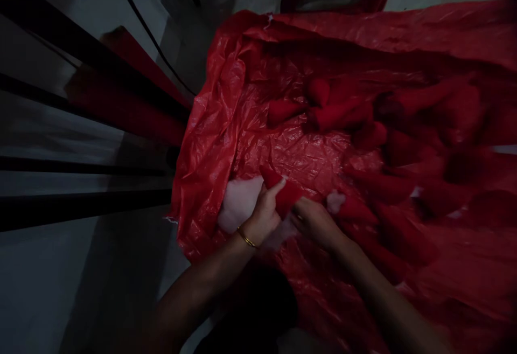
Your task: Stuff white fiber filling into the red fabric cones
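"What could go wrong?"

"My left wrist could drag the loose white fluff [241, 203], lying just beside it. The red cloth piece [287, 196] could slip if my thumb slackens."

"Hands?"

"Right hand [317, 222]: curled at its edge; blur hides any grip. Left hand [264, 211]: clasping it, just below frame centre, over red plastic [291, 152]."

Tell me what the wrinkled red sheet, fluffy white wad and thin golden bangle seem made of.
Wrinkled red sheet: probably thin plastic, glossy, with sharp creases and glints. Fluffy white wad: likely fibre stuffing, matte, soft-edged. Thin golden bangle: metal or metal-look, smooth, with a yellow gleam.
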Tool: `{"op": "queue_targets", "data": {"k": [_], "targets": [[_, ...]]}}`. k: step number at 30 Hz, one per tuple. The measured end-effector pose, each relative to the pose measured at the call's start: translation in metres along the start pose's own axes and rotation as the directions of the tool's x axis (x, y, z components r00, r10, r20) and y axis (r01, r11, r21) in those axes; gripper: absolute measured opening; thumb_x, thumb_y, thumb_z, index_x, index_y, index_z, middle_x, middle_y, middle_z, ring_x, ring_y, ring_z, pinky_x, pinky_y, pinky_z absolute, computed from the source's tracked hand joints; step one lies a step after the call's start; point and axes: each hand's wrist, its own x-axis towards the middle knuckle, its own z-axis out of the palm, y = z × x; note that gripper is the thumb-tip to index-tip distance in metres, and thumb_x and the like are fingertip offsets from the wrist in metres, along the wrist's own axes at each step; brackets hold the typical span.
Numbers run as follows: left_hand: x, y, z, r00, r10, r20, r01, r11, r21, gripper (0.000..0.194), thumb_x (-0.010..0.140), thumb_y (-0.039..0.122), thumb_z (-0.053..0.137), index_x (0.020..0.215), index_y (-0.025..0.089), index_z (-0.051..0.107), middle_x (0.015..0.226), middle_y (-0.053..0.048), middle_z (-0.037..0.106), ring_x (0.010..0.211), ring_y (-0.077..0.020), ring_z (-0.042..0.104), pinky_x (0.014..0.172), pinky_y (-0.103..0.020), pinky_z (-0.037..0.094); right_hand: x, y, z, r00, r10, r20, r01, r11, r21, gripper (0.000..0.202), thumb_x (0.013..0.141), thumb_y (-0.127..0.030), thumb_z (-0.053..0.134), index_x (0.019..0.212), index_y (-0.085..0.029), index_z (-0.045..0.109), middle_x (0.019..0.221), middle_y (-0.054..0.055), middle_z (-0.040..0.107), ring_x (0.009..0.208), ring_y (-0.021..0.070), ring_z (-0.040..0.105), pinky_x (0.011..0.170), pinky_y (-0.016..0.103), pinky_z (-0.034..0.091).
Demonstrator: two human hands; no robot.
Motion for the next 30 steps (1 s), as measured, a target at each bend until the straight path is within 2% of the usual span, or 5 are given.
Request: {"op": "queue_targets", "data": {"k": [5, 15, 21, 25, 30], "targets": [[0.022, 0.026, -0.009, 0.995, -0.047, -0.086, 0.034, 0.988, -0.15, 0.016, 0.078, 0.033, 0.074, 0.086, 0.018, 0.072, 0.081, -0.006, 0.076, 0.095, -0.0262, 0.071, 0.092, -0.039, 0.055, -0.029, -0.009, -0.009, 0.852, 0.191, -0.488, -0.103, 0.974, 0.203, 0.031, 0.092, -0.028, 0.061, 0.122, -0.02, 0.059, 0.116, 0.012, 0.065, 0.09, 0.0207, 0.067, 0.079, 0.037, 0.058], [0.012, 0.008, -0.003, 0.997, -0.044, -0.068, 0.037, 0.993, -0.114, 0.029, 0.071, 0.034, 0.08, 0.09, 0.014, 0.069, 0.084, -0.005, 0.075, 0.081, -0.02, 0.072, 0.086, -0.033, 0.054, -0.006, -0.04, 0.021, 0.762, 0.561, -0.325, -0.214, 0.69, 0.691, 0.039, 0.089, -0.031, 0.06, 0.126, -0.02, 0.053, 0.101, 0.007, 0.07, 0.076, 0.0164, 0.071, 0.07, 0.03, 0.061], [0.003, 0.002, 0.004, 0.998, 0.03, -0.051, -0.034, 0.996, -0.08, 0.03, 0.068, 0.032, 0.082, 0.09, 0.016, 0.068, 0.082, -0.003, 0.074, 0.08, -0.0178, 0.07, 0.081, -0.029, 0.053, -0.002, -0.029, 0.018, 0.901, 0.264, -0.344, -0.222, 0.962, 0.158, 0.021, 0.09, -0.024, 0.054, 0.104, -0.019, 0.069, 0.091, 0.007, 0.073, 0.079, 0.0187, 0.068, 0.071, 0.028, 0.053], [-0.001, -0.005, 0.008, 0.987, 0.129, -0.097, -0.133, 0.99, -0.042, 0.028, 0.068, 0.028, 0.082, 0.087, 0.017, 0.065, 0.077, 0.001, 0.071, 0.066, -0.0129, 0.065, 0.073, -0.027, 0.052, 0.007, -0.028, 0.025, 0.955, 0.249, -0.161, -0.276, 0.944, -0.179, 0.023, 0.085, -0.011, 0.048, 0.078, -0.017, 0.069, 0.075, 0.008, 0.071, 0.065, 0.018, 0.066, 0.059, 0.025, 0.046], [0.016, 0.009, -0.002, 0.982, -0.026, -0.189, 0.008, 0.995, -0.097, 0.019, 0.076, 0.031, 0.075, 0.079, 0.015, 0.066, 0.071, -0.001, 0.07, 0.068, -0.0158, 0.066, 0.08, -0.032, 0.054, -0.01, -0.038, 0.012, 0.992, 0.111, -0.054, -0.115, 0.991, -0.068, 0.045, 0.093, -0.013, 0.041, 0.135, -0.016, 0.057, 0.119, 0.011, 0.073, 0.091, 0.0194, 0.073, 0.072, 0.027, 0.056]]}}
